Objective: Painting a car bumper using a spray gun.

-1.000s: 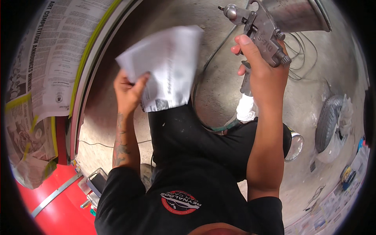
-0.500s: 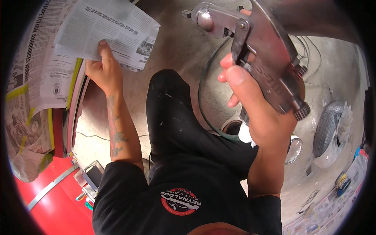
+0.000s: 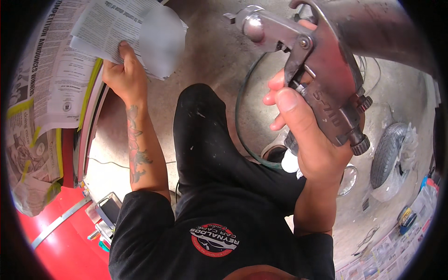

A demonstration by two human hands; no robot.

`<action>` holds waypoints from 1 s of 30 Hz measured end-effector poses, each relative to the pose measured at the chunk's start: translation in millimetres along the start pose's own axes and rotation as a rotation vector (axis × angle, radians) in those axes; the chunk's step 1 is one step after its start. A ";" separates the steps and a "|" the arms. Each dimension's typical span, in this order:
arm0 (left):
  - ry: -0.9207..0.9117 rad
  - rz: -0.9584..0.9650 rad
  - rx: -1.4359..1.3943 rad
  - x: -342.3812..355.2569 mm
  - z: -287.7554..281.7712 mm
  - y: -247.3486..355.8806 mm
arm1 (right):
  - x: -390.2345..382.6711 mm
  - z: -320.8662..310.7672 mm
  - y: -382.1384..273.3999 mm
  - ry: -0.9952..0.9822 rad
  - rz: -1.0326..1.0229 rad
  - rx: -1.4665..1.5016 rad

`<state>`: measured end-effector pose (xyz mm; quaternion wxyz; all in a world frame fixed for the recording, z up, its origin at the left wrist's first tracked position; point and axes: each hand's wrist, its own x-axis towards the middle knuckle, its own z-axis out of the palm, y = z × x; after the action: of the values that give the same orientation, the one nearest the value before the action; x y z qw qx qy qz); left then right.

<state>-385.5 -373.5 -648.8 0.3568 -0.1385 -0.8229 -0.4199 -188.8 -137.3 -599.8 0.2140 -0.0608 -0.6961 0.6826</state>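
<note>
My left hand [image 3: 126, 77] pinches a loose newspaper sheet [image 3: 100, 25] at upper left, overlapping the masked panel [image 3: 60, 84]. A smooth pale grey oval patch [image 3: 161, 39] covers the sheet's right part. My right hand [image 3: 303, 140] is wrapped round a metal spray gun [image 3: 326, 112], thumb along its body, with its nozzle end pointing left toward the paper. A large metal cup [image 3: 387, 35] sits on the gun at upper right, and white wrapping [image 3: 289, 163] shows below the hand.
Taped newspaper masking lies over a red surface [image 3: 51, 210] at left. A hose [image 3: 242, 107] and thin cables run over the concrete floor around my black-trousered knee. A tyre in plastic [image 3: 385, 154], a small tin [image 3: 406, 217] and newspaper sheets [image 3: 387, 256] lie at right.
The paper moved up and left with my left hand, and the gun came larger and lower in view. The grey oval on the sheet was absent half a second ago.
</note>
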 end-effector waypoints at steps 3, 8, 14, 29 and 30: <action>0.024 0.010 -0.004 0.0 1.6 1.8 | -0.4 3.7 -6.7 0.040 0.053 0.121; 0.035 0.006 0.028 0.3 2.6 3.4 | -0.9 -0.8 -2.5 -0.056 0.043 0.127; -0.011 -0.066 0.031 0.3 -4.1 6.0 | 1.3 -5.2 -2.5 0.006 -0.008 0.013; 0.035 -0.009 0.048 0.1 -3.4 4.5 | -10.5 -3.2 -6.9 -0.045 0.145 0.244; 0.038 -0.006 0.041 0.2 -3.2 4.5 | -10.3 -4.7 -6.2 -0.044 0.143 0.242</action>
<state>-381.8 -373.3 -644.8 0.3739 -0.1206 -0.8249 -0.4064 -176.4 -137.3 -596.1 0.1552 -0.0691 -0.6070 0.7763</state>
